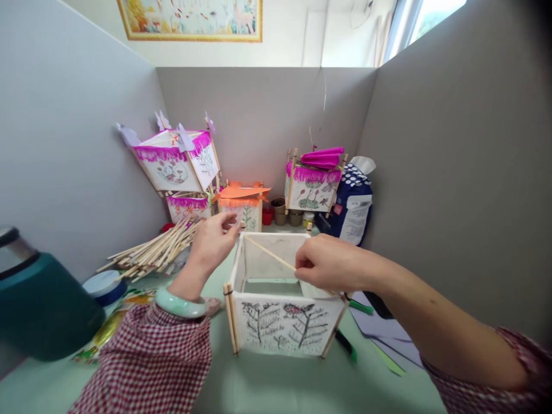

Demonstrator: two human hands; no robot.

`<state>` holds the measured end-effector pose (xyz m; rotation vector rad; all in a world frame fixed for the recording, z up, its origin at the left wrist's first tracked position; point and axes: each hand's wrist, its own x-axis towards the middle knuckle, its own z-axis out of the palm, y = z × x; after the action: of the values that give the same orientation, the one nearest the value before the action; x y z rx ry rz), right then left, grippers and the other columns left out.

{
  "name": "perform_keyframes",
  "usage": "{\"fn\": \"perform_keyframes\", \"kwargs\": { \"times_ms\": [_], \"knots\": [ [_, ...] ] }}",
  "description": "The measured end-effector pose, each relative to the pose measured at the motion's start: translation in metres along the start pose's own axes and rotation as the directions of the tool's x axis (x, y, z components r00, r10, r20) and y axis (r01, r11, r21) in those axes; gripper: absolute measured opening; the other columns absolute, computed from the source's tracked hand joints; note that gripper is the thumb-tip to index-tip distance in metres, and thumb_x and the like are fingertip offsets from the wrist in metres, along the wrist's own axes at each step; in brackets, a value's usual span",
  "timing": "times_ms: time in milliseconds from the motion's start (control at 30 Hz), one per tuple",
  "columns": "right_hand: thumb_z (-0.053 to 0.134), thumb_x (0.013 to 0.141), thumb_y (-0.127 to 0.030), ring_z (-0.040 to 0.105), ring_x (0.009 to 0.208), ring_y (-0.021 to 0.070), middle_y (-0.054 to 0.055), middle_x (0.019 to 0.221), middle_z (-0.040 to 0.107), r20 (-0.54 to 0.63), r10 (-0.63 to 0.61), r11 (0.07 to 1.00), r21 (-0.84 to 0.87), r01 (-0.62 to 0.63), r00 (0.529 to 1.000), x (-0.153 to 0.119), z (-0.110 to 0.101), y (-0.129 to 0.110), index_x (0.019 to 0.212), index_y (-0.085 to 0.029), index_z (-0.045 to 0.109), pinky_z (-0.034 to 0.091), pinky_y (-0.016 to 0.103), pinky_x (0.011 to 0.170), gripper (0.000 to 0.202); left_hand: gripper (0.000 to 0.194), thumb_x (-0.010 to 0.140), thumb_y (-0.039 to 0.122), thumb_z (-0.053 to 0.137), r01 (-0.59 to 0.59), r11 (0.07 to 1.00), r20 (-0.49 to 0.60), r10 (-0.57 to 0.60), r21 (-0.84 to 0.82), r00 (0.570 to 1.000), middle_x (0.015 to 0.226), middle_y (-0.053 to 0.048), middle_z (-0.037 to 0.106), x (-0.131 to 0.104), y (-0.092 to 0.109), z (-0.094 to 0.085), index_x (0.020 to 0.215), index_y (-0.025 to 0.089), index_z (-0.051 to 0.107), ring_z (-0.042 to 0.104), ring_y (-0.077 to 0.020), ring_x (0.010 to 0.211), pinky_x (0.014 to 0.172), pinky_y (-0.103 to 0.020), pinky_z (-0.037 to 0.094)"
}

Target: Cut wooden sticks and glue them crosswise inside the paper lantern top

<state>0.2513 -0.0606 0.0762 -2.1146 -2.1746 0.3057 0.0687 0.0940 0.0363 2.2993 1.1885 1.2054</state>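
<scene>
A square lantern frame (276, 290) of white paper walls and wooden corner sticks stands in front of me, its top uncovered. Dark plants and a red insect are drawn on its near wall. My right hand (321, 261) pinches a thin wooden stick (271, 253), which slants across the opening toward the back left corner. By that corner post is my left hand (215, 238), fingers curled and thumb close to the forefinger; whether anything small sits between them is hidden.
Decorated lanterns (172, 164) stand at the back left, another (313, 187) at the back right beside a tissue pack (356, 201). Wooden sticks (155, 253) lie in a pile at left, behind a teal bottle (47, 305). Purple paper (388, 328) and a green-handled tool (347, 345) lie right.
</scene>
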Motion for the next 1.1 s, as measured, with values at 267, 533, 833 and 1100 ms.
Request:
{"fn": "perform_keyframes", "kwargs": {
  "times_ms": [267, 533, 833, 1100],
  "knots": [
    [0.050, 0.073, -0.022, 0.053, 0.054, 0.0126, 0.000, 0.061, 0.063, -0.041, -0.010, 0.999, 0.034, 0.011, 0.999, 0.001, 0.002, 0.003, 0.061, -0.021, 0.063, 0.032, 0.025, 0.047, 0.017, 0.027, 0.082, 0.022, 0.056, -0.029, 0.998, 0.011, 0.028, 0.058, 1.000, 0.102, -0.007, 0.072, 0.002, 0.007, -0.009, 0.105, 0.016, 0.069, 0.066, -0.0199, 0.088, 0.082, -0.033, 0.051],
    [0.051, 0.070, -0.019, 0.052, 0.052, 0.0125, -0.001, 0.058, 0.063, -0.050, 0.032, 0.998, 0.051, -0.030, 0.998, 0.000, 0.002, -0.003, 0.058, -0.021, 0.062, 0.031, 0.025, 0.045, 0.017, 0.028, 0.080, 0.015, 0.057, 0.002, 1.000, 0.174, 0.001, -0.018, 0.985, 0.104, -0.009, 0.071, 0.003, 0.004, 0.002, 0.106, 0.012, 0.067, 0.066, -0.0190, 0.091, 0.083, -0.030, 0.050],
    [0.050, 0.071, -0.019, 0.054, 0.052, 0.0121, -0.001, 0.058, 0.064, -0.056, 0.003, 0.998, 0.062, 0.000, 0.998, 0.002, 0.007, 0.003, 0.059, -0.020, 0.063, 0.032, 0.024, 0.045, 0.017, 0.018, 0.080, 0.015, 0.058, -0.270, 0.952, 0.137, 0.251, 0.145, 0.958, 0.094, -0.004, 0.072, -0.002, 0.017, -0.006, 0.094, 0.019, 0.070, 0.064, -0.0184, 0.085, 0.081, -0.033, 0.049],
    [0.049, 0.071, -0.021, 0.056, 0.054, 0.0110, -0.002, 0.060, 0.065, -0.050, -0.001, 0.996, 0.084, 0.006, 0.999, 0.002, 0.008, 0.004, 0.061, -0.021, 0.064, 0.035, 0.022, 0.046, 0.017, 0.033, 0.075, 0.014, 0.064, -0.290, 0.942, 0.155, 0.265, 0.169, 0.952, 0.113, -0.010, 0.055, 0.002, 0.015, -0.007, 0.108, 0.017, 0.065, 0.057, -0.0207, 0.099, 0.087, -0.036, 0.048]
  ]
}}
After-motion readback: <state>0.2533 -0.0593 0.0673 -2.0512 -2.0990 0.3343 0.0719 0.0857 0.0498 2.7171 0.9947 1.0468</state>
